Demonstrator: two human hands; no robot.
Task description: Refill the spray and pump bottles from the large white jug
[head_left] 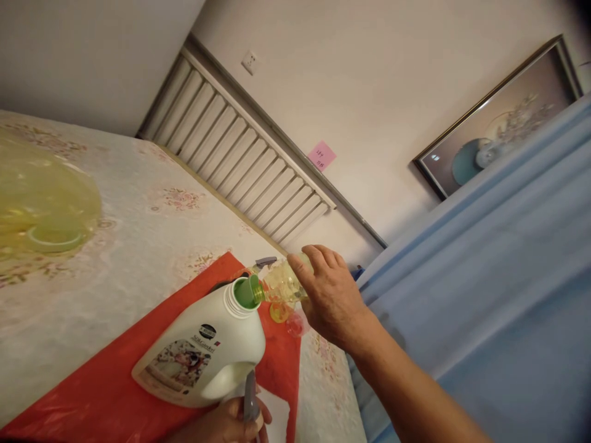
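Observation:
A white detergent jug (203, 351) with a green open spout lies tilted over a red cloth (101, 394). My left hand (226, 421) grips its handle at the bottom edge of the view. My right hand (330, 295) holds a small clear bottle (281, 284) of yellowish liquid, its mouth tipped against the jug's green spout. A small yellow cap (279, 312) lies on the red cloth just under the clear bottle.
The red cloth lies on a floral mattress (152, 227). A large yellowish translucent object (41, 203) sits at the left. A slatted headboard (240, 160) runs along the wall. Blue fabric (484, 277) fills the right side. A framed picture (498, 123) leans on the wall.

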